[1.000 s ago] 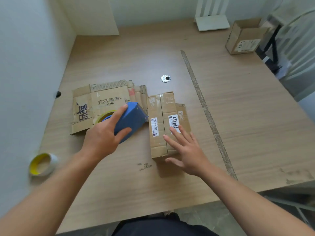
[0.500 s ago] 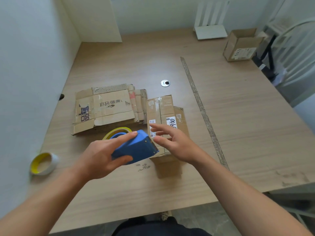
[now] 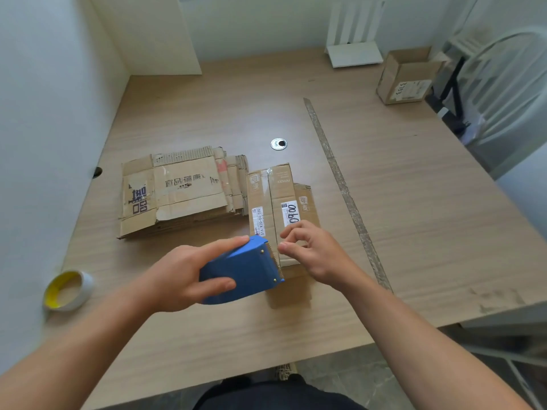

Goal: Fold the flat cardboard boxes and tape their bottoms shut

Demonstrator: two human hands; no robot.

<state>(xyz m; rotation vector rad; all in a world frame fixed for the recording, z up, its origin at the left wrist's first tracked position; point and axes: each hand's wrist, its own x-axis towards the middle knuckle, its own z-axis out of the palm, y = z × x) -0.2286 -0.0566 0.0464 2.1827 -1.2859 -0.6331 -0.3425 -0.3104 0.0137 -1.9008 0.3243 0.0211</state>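
Note:
A small cardboard box (image 3: 275,190) stands near the middle of the table with its closed flaps facing up and white labels on them. To its left lies a stack of flat cardboard boxes (image 3: 183,190). My left hand (image 3: 180,276) grips a blue tape dispenser (image 3: 248,270) at the box's near end, its toothed edge pointing right. My right hand (image 3: 319,255) hovers over the box's near end with curled fingers, thumb and forefinger pinching at the dispenser's toothed edge. The clear tape itself is too faint to make out.
A tape roll with a yellow core (image 3: 68,290) lies near the left wall. A folded open box (image 3: 405,78) and a white stand (image 3: 355,54) sit at the far right. A worn strip (image 3: 340,179) crosses the table, with a cable hole (image 3: 278,143) beside it. A white chair (image 3: 509,84) stands off the table's right.
My left hand carried the dispenser from over the flat stack to the box's near end. My right hand lifted off the box top and curled its fingers at the dispenser's toothed edge.

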